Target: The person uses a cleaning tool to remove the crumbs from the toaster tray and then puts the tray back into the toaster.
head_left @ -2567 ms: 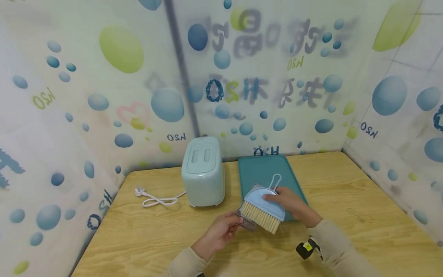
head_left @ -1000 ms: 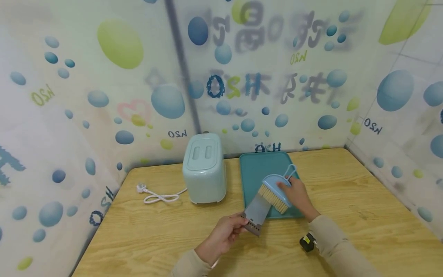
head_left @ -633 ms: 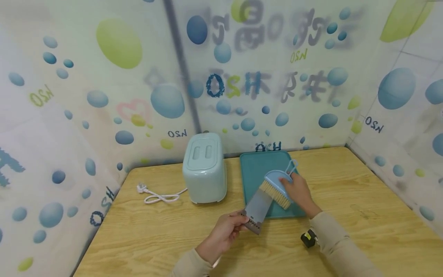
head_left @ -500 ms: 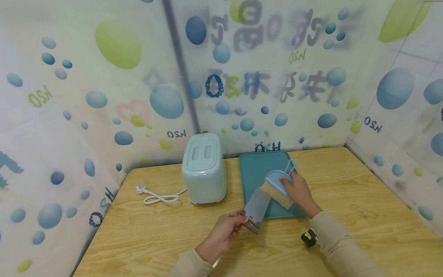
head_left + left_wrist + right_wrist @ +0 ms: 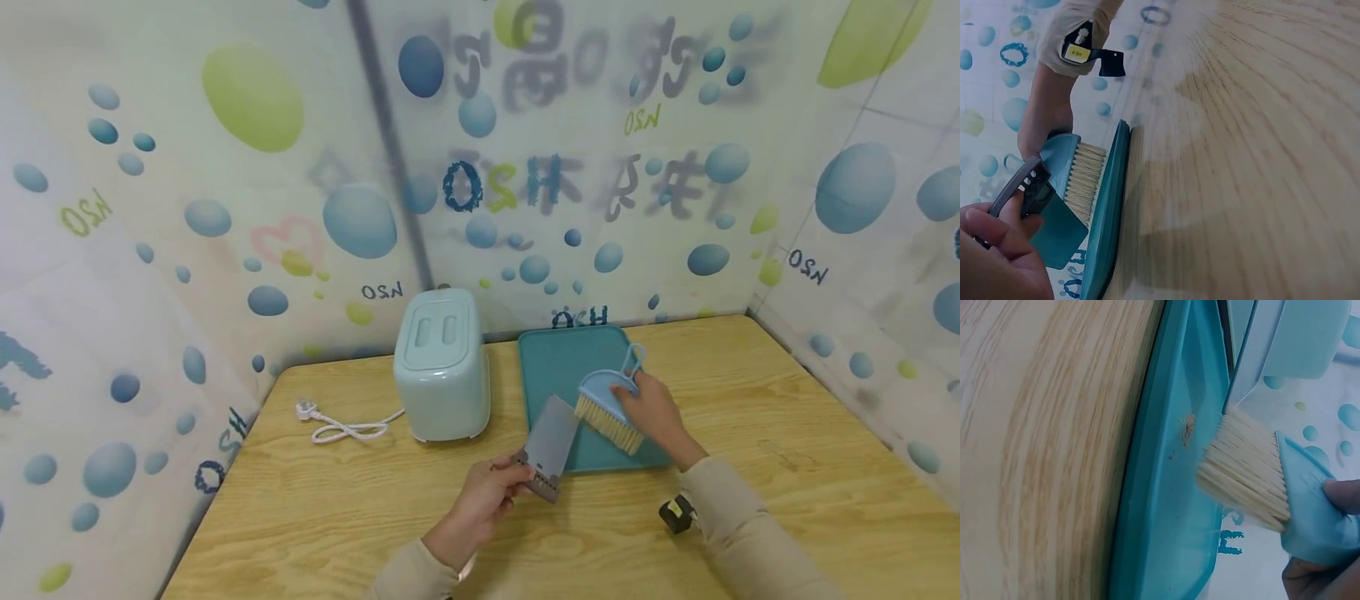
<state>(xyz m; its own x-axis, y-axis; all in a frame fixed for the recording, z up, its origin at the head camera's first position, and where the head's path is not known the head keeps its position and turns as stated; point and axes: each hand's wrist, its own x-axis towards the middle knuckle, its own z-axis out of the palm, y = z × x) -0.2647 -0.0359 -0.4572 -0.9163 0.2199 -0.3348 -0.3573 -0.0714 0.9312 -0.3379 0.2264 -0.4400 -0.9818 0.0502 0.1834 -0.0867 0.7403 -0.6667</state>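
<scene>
My left hand [image 5: 480, 504] pinches the brownish, perforated end of a flat grey metal crumb tray [image 5: 551, 437], thumb on top. It is held tilted above the front left part of a teal serving tray [image 5: 551, 358]. My right hand [image 5: 656, 408] grips a light blue hand brush [image 5: 600, 385] with pale bristles [image 5: 1244, 465]. The bristles hang over the teal tray, close by the crumb tray's far end; whether they touch it I cannot tell. In the right wrist view, a small heap of brown crumbs [image 5: 1189, 428] lies on the teal tray below the bristles.
A pale mint toaster [image 5: 442, 375] stands on the wooden table [image 5: 337, 517] left of the teal tray. Its white cord with plug [image 5: 348, 429] lies looped further left. Printed curtains [image 5: 300, 200] hang close behind the table and at both sides.
The brush, which earlier covered most of the crumb tray, has moved right and back, so the grey metal surface now shows. The left hand has shifted only slightly, still holding the crumb tray.
</scene>
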